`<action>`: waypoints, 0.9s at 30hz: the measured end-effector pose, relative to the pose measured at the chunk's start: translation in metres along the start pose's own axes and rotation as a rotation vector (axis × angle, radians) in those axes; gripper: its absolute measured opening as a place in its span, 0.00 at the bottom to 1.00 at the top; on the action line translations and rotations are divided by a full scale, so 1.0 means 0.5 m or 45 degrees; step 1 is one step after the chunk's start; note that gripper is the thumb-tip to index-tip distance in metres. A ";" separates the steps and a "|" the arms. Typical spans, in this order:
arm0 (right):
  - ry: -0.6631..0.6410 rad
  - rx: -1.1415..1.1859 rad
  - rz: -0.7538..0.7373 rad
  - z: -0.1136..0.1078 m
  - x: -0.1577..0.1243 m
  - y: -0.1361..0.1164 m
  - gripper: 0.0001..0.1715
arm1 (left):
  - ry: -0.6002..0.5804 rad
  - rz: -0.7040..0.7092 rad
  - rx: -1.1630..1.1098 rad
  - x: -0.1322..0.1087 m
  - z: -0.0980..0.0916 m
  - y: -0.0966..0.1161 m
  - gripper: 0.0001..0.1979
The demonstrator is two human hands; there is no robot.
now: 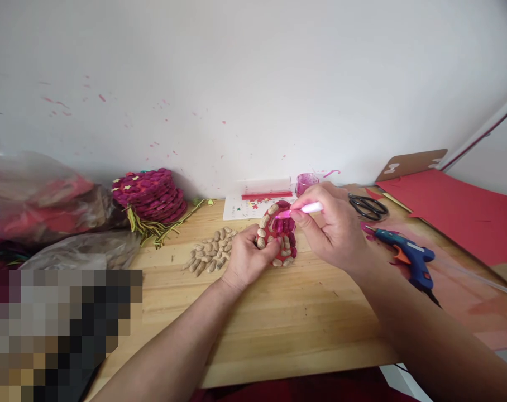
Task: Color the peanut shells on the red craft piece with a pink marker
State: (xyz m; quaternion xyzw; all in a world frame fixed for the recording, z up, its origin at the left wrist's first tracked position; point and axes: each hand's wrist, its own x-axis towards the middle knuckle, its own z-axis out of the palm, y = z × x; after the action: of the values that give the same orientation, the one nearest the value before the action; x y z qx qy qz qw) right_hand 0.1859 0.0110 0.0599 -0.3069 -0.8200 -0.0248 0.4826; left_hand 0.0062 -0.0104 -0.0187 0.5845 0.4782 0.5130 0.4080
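Peanut-covered rounded red piece [284, 225], its right side painted magenta, is gripped in the left hand [250, 254] over a pale wooden table [253, 329] — the right hand [331, 226] pinches a white-handled, pink-tipped brush [312, 208] to it. Behind rises a white wall [253, 84], flecked pink. I see loose tan peanuts [209, 252], a blue glue gun [413, 257] and black-handled scissors [367, 216] around; the right hand partly hides a pink-stained cup [306, 183].

I see peanuts [209, 251] on tbl [257, 340], just L of peanut-studded disc [285, 226]; tasseled stack [153, 195] behind, further L; plastic bags [80, 251] far L. Cup [306, 183] behind disc, nr wall [253, 84]. Scissors [368, 207] R, w/ glue gun [416, 259] in front; paper sheets [467, 212] far R.
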 end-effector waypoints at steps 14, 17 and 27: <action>-0.026 0.200 0.065 0.003 -0.001 0.003 0.04 | -0.021 -0.061 -0.081 -0.002 0.002 0.005 0.12; -0.006 0.104 0.087 0.004 -0.002 0.006 0.04 | -0.027 -0.087 -0.109 -0.002 0.003 0.004 0.12; -0.106 0.116 -0.014 0.007 -0.005 -0.004 0.04 | -0.045 -0.182 -0.255 0.004 -0.003 0.016 0.14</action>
State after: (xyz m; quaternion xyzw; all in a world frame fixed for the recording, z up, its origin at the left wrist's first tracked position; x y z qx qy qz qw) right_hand 0.1829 0.0094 0.0564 -0.2810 -0.8412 0.0225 0.4614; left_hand 0.0059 -0.0103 -0.0102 0.5142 0.4579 0.5173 0.5083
